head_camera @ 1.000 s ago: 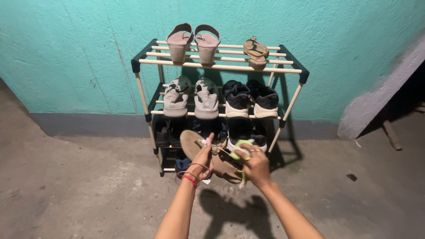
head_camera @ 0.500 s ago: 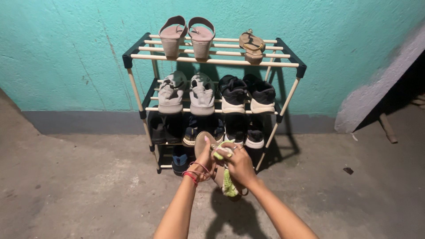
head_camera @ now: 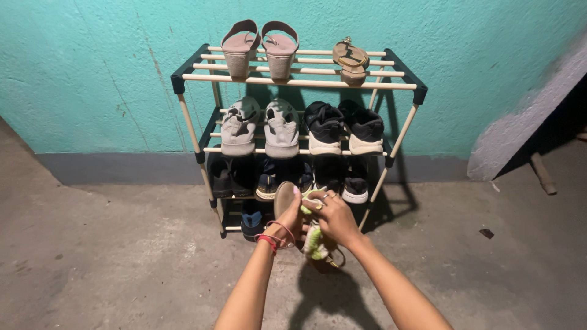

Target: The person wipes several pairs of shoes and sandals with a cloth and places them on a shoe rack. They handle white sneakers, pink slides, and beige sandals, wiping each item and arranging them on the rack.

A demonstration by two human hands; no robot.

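We see a shoe rack (head_camera: 299, 81) with cream rails and dark corner joints on a concrete floor (head_camera: 110, 263). Its top tier bears pink wedge sandals (head_camera: 260, 49) and one tan sandal (head_camera: 351, 60); the second, grey sneakers (head_camera: 260, 127) beside black sneakers (head_camera: 345, 127); lower tiers hold dark shoes (head_camera: 244, 174).

Rack (head_camera: 293, 80): stands on the floor (head_camera: 110, 263), back against the wall (head_camera: 92, 61).
Top shelf: wedge sandals (head_camera: 260, 52) at left, flat sandal (head_camera: 350, 59) at right.
Middle shelf: sneakers (head_camera: 260, 128) at left, trainers (head_camera: 345, 127) at right.
Lower shelves: more shoes (head_camera: 269, 180).
Before the rack's lower front edge: left hand (head_camera: 287, 221) and right hand (head_camera: 333, 217), side by side, on a sandal (head_camera: 282, 197) and a cloth (head_camera: 315, 243).
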